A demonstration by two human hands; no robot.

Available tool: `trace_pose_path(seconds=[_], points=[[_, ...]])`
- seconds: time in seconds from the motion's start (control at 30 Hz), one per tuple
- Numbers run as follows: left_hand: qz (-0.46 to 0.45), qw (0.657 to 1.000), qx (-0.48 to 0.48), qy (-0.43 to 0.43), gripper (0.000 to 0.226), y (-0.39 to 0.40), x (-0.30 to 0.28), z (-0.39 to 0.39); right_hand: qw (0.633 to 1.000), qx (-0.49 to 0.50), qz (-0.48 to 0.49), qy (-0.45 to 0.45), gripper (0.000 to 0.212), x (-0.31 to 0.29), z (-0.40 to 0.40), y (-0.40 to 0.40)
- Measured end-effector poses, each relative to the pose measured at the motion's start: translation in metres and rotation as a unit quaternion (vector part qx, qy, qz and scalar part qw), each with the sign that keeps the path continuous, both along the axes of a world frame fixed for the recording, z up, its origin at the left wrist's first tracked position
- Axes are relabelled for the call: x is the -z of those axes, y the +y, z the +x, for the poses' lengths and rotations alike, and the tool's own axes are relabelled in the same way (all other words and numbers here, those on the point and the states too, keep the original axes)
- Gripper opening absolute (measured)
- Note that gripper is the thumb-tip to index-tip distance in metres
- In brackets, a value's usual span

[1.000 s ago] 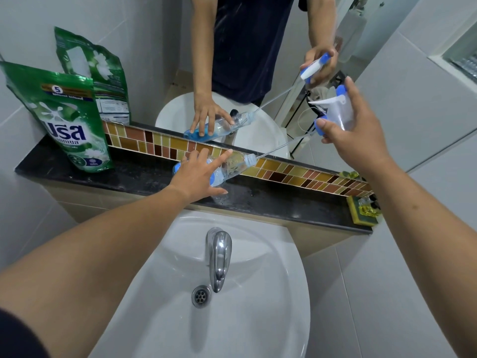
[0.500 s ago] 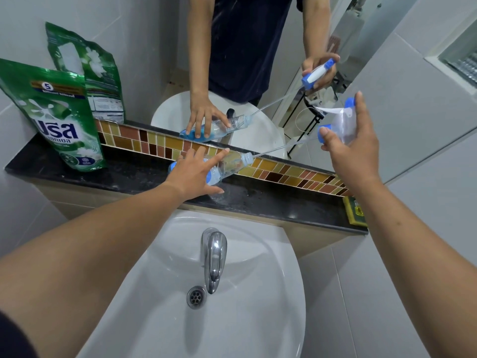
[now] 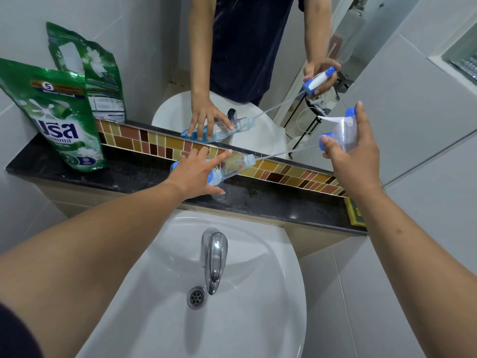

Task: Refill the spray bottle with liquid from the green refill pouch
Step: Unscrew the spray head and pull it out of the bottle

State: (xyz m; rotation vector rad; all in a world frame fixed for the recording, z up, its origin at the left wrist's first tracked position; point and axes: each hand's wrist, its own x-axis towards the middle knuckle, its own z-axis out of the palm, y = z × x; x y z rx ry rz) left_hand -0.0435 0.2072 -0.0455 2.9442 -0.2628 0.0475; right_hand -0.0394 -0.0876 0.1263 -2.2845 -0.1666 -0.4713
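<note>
A clear spray bottle (image 3: 233, 165) with a little blue liquid lies tilted on the black ledge (image 3: 129, 174), neck pointing right. My left hand (image 3: 197, 174) grips its body. My right hand (image 3: 353, 153) holds the white and blue spray head (image 3: 340, 130) up to the right; its thin dip tube (image 3: 286, 152) runs down toward the bottle's open neck, the tip just at the mouth. The green refill pouch (image 3: 59, 117) stands at the ledge's left end, leaning on the wall.
A mirror above the mosaic tile strip (image 3: 296, 177) reflects the pouch, hands and bottle. The white sink (image 3: 258, 293) with its chrome tap (image 3: 214, 257) lies below the ledge. A green and yellow sponge (image 3: 355, 211) sits at the ledge's right end.
My right hand has drawn the spray head slightly farther right and lower, pulling the dip tube almost out of the bottle. The left hand keeps its hold on the bottle.
</note>
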Motion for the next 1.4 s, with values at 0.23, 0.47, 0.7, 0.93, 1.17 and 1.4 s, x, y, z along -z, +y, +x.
trace_pose_path(seconds=[0.23, 0.47, 0.7, 0.93, 1.17, 1.4], points=[[0.012, 1.000, 0.005, -0.006, 0.107, 0.001, 0.000, 0.001, 1.000, -0.004, -0.008, -0.006, 0.084, -0.002, 0.000, 0.001], [0.012, 1.000, 0.003, -0.007, 0.106, 0.000, -0.001, 0.000, 1.000, 0.002, -0.015, -0.011, 0.085, -0.006, -0.001, 0.000], [0.028, 0.999, 0.012, -0.030, 0.102, -0.001, 0.002, -0.002, 1.000, -0.004, -0.021, -0.012, 0.084, -0.010, -0.003, 0.000], [0.017, 0.999, 0.012, -0.032, 0.100, -0.003, 0.001, -0.003, 1.000, 0.005, -0.014, -0.022, 0.085, -0.011, -0.002, 0.000], [0.013, 0.999, 0.019, -0.044, 0.101, -0.002, 0.002, -0.002, 0.999, 0.011, 0.034, -0.010, 0.085, -0.004, -0.002, 0.000], [-0.009, 0.996, 0.033, -0.082, 0.104, -0.006, 0.004, -0.002, 0.999, -0.012, 0.051, -0.001, 0.084, 0.000, 0.000, 0.009]])
